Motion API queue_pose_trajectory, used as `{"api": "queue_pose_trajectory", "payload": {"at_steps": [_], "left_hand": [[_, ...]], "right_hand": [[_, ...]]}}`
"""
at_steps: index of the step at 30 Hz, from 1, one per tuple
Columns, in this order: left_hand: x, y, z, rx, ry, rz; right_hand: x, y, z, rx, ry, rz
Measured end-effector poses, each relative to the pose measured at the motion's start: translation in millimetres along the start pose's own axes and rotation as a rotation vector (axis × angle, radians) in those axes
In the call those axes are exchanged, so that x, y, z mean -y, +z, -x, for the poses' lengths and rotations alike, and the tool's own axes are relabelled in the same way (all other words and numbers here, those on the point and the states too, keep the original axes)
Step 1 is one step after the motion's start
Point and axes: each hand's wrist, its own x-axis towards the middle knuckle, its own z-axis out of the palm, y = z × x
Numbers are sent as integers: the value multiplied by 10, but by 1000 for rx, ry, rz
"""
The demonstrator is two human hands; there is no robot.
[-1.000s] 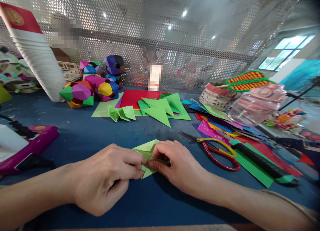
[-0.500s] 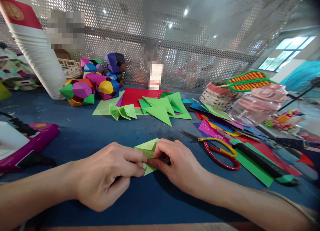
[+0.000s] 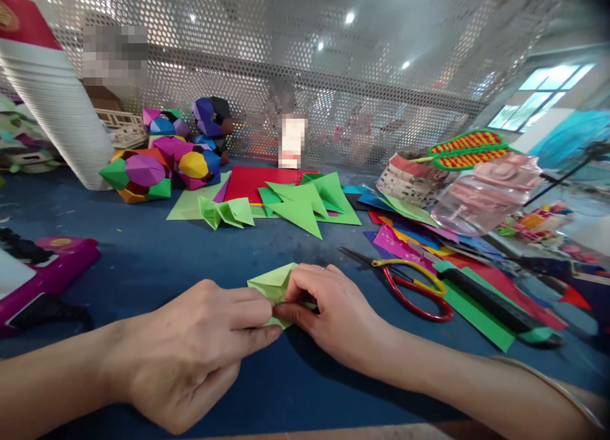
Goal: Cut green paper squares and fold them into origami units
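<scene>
A light green piece of folded paper [image 3: 272,281] is between my two hands, near the front of the blue table. My left hand [image 3: 210,338] has its fingers closed on the paper's left and lower edge. My right hand [image 3: 328,306] pinches its right side between thumb and fingers. The fingers hide much of the lower part of the paper. Beyond it lie a pleated light green paper piece [image 3: 226,213] and several folded bright green pieces [image 3: 298,205]. Scissors [image 3: 417,284] with red and yellow handles rest to the right of my right hand.
A black-and-green utility knife [image 3: 495,303] lies on coloured paper sheets at the right. Behind stands a pink clear bottle [image 3: 481,202]. At left are a purple power strip [image 3: 61,272], a stack of paper cups [image 3: 61,110] and paper balls [image 3: 147,176]. A perforated metal screen [image 3: 333,65] stands behind.
My left hand's fingers have shifted over the paper, now covering more of its lower edge. My right hand keeps its pinch. The whole view has shifted slightly.
</scene>
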Motion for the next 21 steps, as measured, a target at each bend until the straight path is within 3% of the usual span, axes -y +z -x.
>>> {"api": "queue_pose_trajectory", "payload": {"at_steps": [12, 21], "left_hand": [[-59, -23, -27, 20, 22, -13], [-160, 147, 87, -201, -55, -187]], "right_hand": [[-79, -21, 44, -26, 6, 93], [-313, -113, 38, -69, 23, 37]]}}
